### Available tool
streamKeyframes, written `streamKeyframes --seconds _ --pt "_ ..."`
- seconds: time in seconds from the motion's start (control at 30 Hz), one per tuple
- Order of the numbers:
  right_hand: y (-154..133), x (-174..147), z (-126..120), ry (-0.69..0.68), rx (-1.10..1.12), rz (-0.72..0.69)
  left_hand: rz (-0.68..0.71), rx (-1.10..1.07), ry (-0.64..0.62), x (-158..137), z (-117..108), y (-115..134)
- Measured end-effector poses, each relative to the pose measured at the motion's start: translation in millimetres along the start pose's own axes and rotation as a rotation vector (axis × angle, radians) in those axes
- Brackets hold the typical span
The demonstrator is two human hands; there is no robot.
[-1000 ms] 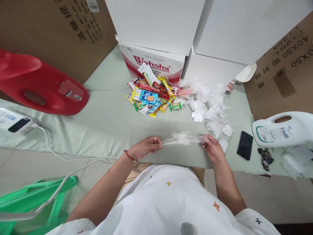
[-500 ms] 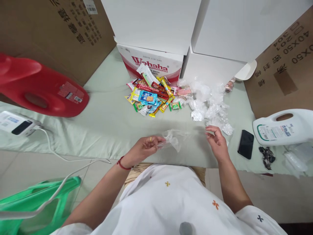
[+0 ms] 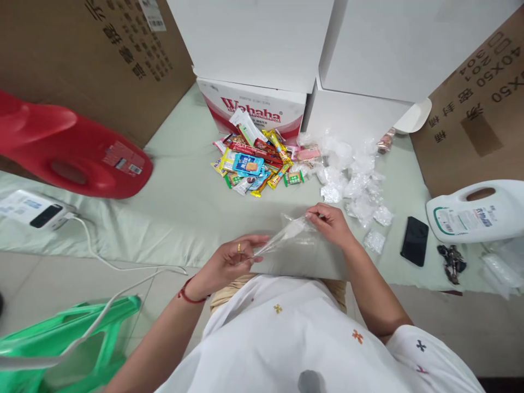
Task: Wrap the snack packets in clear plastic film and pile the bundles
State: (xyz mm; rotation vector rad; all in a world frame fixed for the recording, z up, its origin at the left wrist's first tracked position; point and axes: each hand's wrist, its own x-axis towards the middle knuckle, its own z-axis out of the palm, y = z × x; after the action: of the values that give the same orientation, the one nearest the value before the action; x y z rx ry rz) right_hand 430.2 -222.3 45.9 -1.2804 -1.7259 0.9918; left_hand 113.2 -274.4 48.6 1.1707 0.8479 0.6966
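A clear plastic bag (image 3: 289,233) is stretched between my two hands above the front of the cloth-covered table. My left hand (image 3: 233,259), with a ring and a red bracelet, pinches its lower left end. At the upper right end, my right hand (image 3: 329,221) grips the film between thumb and fingers. Beyond them lies a pile of wrapped snacks (image 3: 249,164) in red, yellow, blue and green packets. Right of the snacks is a heap of crumpled clear plastic bags (image 3: 347,169); one small folded bag (image 3: 374,241) rests nearer the front.
White boxes (image 3: 262,43) stand behind the snacks. A red jug (image 3: 73,147) and a white power bank (image 3: 36,210) with a cable are at left. On the right are a phone (image 3: 414,241), keys (image 3: 451,262) and a white detergent bottle (image 3: 483,213). A green stool (image 3: 73,338) stands below.
My right hand has come left from beside the bag heap and taken hold of the bag's far end. The left hand has shifted slightly left and down, and the bag is now taut.
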Motion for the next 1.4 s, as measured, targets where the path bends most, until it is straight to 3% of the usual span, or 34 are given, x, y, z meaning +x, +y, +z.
streamKeyframes --seconds 0.13,0.2,0.27,0.4,0.53,0.63,0.73,0.8,0.9,0.97,1.0,1.1,1.13,1.2,1.27,1.4 --pt "-6 -13 -5 -0.143 0.261 0.313 -0.044 -0.225 0.177 6 -11 2" --pt "-5 -16 1 -0.075 0.428 0.442 -0.091 -0.382 0.341 15 -13 1" --pt "-3 -16 11 0.06 0.548 0.527 -0.207 -0.487 0.427 23 -9 -2" --pt "3 -19 32 0.197 0.603 0.612 -0.414 -0.442 0.377 35 15 -15" --pt "3 -26 43 0.189 0.552 0.596 -0.2 -0.034 0.529 52 40 -30" --pt "4 -26 32 0.047 0.462 0.572 -0.049 0.307 0.65 65 45 -39" --pt "12 -21 3 -0.039 0.335 0.527 -0.027 0.269 0.71 72 41 -45" --pt "19 -18 -19 0.124 0.3 0.471 -0.025 0.104 0.682 73 39 -47" --pt "27 -28 -43 0.538 0.253 0.386 -0.022 -0.161 0.676 75 42 -46" --pt "26 -44 -43 0.58 0.29 0.467 -0.006 -0.276 0.73 77 47 -45" --pt "24 -54 -37 0.48 0.347 0.561 0.0 -0.311 0.746 78 51 -44" --pt "15 -79 1 -0.013 0.567 0.847 0.004 -0.364 0.744 80 64 -45" --pt "13 -82 18 -0.096 0.63 0.894 0.001 -0.37 0.736 80 69 -46" --pt "11 -77 51 -0.055 0.73 0.933 -0.011 -0.365 0.717 80 77 -48" --pt "13 -64 75 0.102 0.79 0.915 -0.026 -0.343 0.695 78 81 -49" --pt "17 -43 80 0.292 0.816 0.785 -0.032 -0.275 0.696 68 66 -46"
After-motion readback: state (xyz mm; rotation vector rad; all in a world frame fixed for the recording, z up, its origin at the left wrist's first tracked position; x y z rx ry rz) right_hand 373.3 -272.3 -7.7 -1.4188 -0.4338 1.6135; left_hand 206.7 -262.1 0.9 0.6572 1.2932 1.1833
